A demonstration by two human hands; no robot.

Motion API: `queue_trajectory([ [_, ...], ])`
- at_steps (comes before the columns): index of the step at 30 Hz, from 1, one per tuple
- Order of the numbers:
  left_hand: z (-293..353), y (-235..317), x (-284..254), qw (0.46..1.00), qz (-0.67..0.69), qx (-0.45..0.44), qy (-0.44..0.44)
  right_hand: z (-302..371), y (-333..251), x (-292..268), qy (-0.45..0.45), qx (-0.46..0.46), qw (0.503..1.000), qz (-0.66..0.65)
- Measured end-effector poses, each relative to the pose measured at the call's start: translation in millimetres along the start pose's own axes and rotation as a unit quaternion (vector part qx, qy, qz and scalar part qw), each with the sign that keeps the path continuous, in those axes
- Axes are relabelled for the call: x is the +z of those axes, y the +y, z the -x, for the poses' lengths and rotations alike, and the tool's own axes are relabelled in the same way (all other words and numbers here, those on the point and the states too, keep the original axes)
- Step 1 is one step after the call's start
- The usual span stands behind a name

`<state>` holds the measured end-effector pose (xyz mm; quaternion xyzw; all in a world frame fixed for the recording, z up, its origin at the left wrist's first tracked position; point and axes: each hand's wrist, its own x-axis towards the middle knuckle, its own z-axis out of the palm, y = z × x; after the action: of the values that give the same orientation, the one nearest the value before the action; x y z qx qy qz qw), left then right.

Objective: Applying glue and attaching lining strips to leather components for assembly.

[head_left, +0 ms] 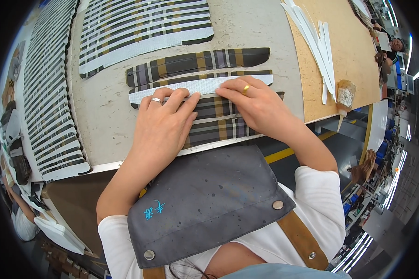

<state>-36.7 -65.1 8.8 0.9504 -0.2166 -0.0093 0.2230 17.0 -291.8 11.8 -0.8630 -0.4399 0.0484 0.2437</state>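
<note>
A white strip (202,86) lies along a plaid fabric piece (228,73) in brown, dark grey, mustard and white, near the table's front edge. My left hand (165,123) rests over the strip's left half, its fingertips pressed onto the lower edge and slightly apart. From the right, my right hand (265,107) reaches in with fingers stretched out, their tips touching the strip near its middle. Neither hand lifts anything. Beneath and between the hands, more plaid pieces (212,130) lie partly covered. Another plaid piece (205,63) lies just beyond the strip.
Larger layered rows of plaid pieces with white strips (144,28) lie at the far left, and a long row (51,93) runs down the left side. On the wooden board (358,65) at right are loose white strips (312,37) and a glue bottle (346,95), nozzle over the edge.
</note>
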Motion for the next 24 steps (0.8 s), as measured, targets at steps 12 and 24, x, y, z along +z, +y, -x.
queue_trajectory([
  [12,14,-14,-21,0.952,0.26,-0.114,0.111,14,-2,-30,0.103,0.105,0.986,0.083],
  [24,46,-33,-15,0.99,-0.009,-0.1,0.101,-44,-43,42,-0.008,-0.044,0.997,0.061],
])
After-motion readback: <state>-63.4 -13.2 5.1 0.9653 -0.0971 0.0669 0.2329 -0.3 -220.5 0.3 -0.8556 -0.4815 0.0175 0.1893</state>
